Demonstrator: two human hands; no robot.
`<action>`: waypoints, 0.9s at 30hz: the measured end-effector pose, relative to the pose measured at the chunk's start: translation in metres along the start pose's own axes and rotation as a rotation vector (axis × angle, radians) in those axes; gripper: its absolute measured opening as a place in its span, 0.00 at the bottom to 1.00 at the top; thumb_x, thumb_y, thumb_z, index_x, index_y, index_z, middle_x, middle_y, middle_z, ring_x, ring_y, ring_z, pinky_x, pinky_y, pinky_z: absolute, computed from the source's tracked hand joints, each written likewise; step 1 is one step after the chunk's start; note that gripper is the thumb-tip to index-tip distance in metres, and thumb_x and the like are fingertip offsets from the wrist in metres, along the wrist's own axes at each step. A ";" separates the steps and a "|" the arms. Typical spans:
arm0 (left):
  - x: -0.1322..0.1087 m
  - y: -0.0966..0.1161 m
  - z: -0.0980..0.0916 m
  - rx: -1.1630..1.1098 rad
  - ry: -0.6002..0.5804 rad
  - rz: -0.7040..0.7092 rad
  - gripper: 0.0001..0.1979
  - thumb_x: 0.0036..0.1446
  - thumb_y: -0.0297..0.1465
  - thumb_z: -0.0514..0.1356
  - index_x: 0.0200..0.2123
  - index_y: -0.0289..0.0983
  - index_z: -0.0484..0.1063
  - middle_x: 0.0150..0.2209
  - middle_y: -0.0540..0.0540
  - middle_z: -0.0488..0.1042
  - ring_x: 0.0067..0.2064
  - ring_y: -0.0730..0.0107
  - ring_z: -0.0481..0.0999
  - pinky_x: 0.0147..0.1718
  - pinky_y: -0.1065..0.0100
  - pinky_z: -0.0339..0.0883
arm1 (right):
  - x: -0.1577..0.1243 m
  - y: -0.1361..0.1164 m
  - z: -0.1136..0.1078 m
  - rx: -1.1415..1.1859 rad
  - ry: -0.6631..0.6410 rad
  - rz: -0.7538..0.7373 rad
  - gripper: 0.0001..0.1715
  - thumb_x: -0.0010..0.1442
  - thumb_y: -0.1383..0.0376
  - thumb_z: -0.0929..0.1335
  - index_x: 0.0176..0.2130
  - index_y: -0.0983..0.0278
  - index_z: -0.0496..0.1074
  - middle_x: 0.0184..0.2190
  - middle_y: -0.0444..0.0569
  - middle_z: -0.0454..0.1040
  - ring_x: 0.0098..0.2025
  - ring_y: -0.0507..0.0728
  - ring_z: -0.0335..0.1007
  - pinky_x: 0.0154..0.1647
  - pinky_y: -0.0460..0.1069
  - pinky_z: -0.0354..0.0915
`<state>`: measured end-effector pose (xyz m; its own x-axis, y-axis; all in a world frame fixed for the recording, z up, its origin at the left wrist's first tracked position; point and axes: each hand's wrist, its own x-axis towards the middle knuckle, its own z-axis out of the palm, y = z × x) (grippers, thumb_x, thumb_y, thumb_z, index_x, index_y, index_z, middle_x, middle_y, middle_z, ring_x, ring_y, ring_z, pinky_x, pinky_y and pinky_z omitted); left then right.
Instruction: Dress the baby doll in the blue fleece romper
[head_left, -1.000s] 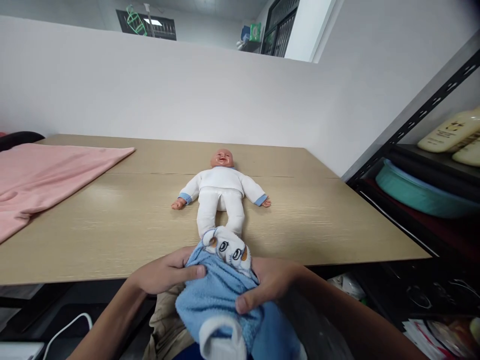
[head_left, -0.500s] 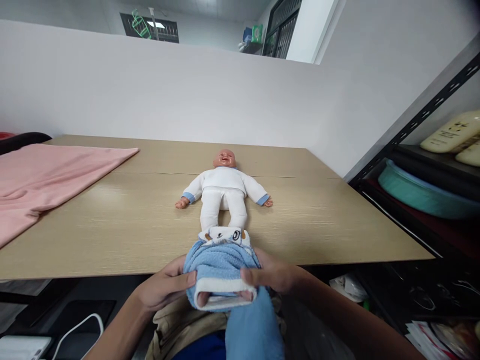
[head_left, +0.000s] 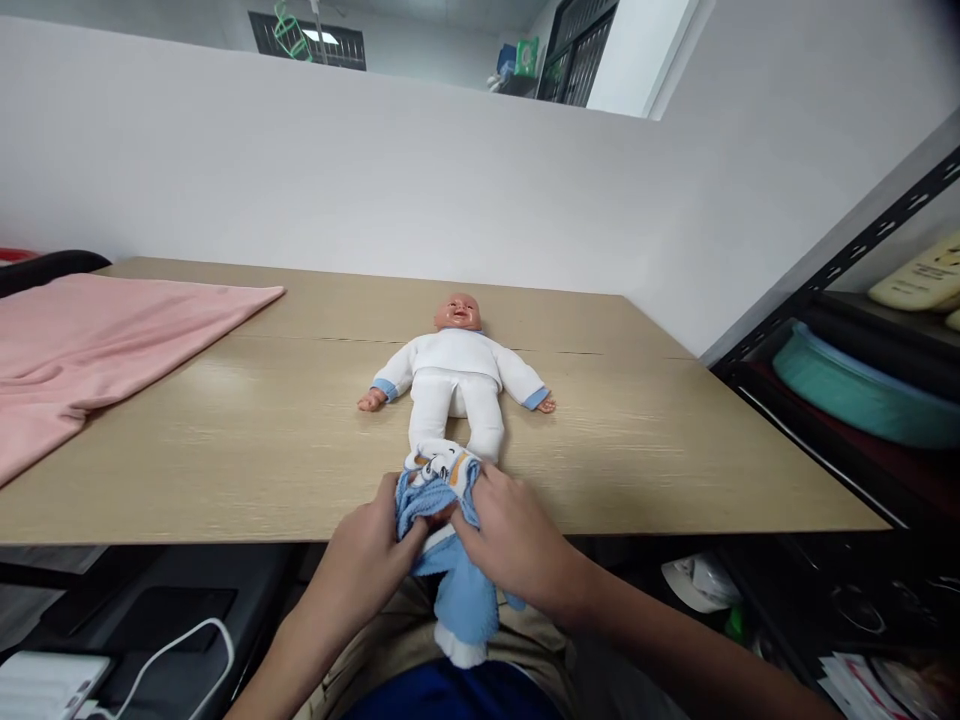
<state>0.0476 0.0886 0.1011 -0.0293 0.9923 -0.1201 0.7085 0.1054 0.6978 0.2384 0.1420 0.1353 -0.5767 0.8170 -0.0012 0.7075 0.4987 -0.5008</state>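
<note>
A baby doll [head_left: 457,365] in a white top and white leggings lies on its back on the wooden table [head_left: 300,430], arms spread, head toward the wall. At its feet, over the table's front edge, is a bunched blue and white fluffy garment [head_left: 466,595] with an animal-face print. My left hand [head_left: 375,548] grips the garment's left side, thumb pressed on its gathered opening. My right hand [head_left: 514,540] is closed on the right side of the same opening. The doll's feet are hidden behind the cloth, and a white-tipped blue part hangs toward my lap.
A pink cloth [head_left: 112,350] covers the table's left side. On the right, a shelf holds a teal basin [head_left: 855,390] and pale yellow bottles [head_left: 919,278]. Below the table at left lies a white device [head_left: 52,683] with a cable.
The garment's wide opening has been gathered up and its blue part hangs lower between my arms. Both hands have moved closer together, nearer the doll's feet. The view has shifted slightly.
</note>
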 end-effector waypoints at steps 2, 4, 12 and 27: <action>0.004 -0.004 0.001 0.100 -0.034 0.044 0.12 0.71 0.37 0.53 0.46 0.39 0.73 0.38 0.39 0.84 0.43 0.44 0.83 0.47 0.52 0.68 | 0.003 0.002 0.003 -0.066 -0.066 0.021 0.17 0.72 0.66 0.65 0.55 0.67 0.77 0.59 0.63 0.78 0.61 0.67 0.75 0.64 0.60 0.69; 0.008 -0.011 0.004 0.098 -0.038 0.102 0.12 0.71 0.35 0.53 0.41 0.39 0.75 0.38 0.38 0.84 0.45 0.44 0.83 0.52 0.47 0.67 | 0.006 0.006 0.003 -0.079 -0.120 0.034 0.16 0.70 0.67 0.66 0.54 0.68 0.78 0.56 0.64 0.80 0.59 0.68 0.77 0.62 0.60 0.70; 0.024 -0.042 0.018 -0.415 0.159 0.292 0.24 0.69 0.28 0.58 0.66 0.41 0.64 0.63 0.39 0.74 0.66 0.53 0.72 0.64 0.55 0.66 | 0.019 0.034 0.003 0.304 -0.021 -0.105 0.22 0.63 0.72 0.69 0.56 0.62 0.75 0.55 0.55 0.82 0.58 0.65 0.78 0.61 0.58 0.71; 0.091 -0.045 -0.048 -0.512 -0.327 0.210 0.15 0.63 0.43 0.69 0.43 0.37 0.79 0.45 0.46 0.83 0.51 0.52 0.80 0.54 0.60 0.73 | 0.073 0.073 -0.033 0.344 -0.144 -0.261 0.24 0.65 0.50 0.77 0.53 0.61 0.78 0.50 0.52 0.82 0.51 0.64 0.78 0.57 0.59 0.72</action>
<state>-0.0206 0.1774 0.0924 0.3471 0.9328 -0.0967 0.2470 0.0085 0.9690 0.2614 0.2478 0.1270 -0.7860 0.6158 0.0549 0.3680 0.5374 -0.7588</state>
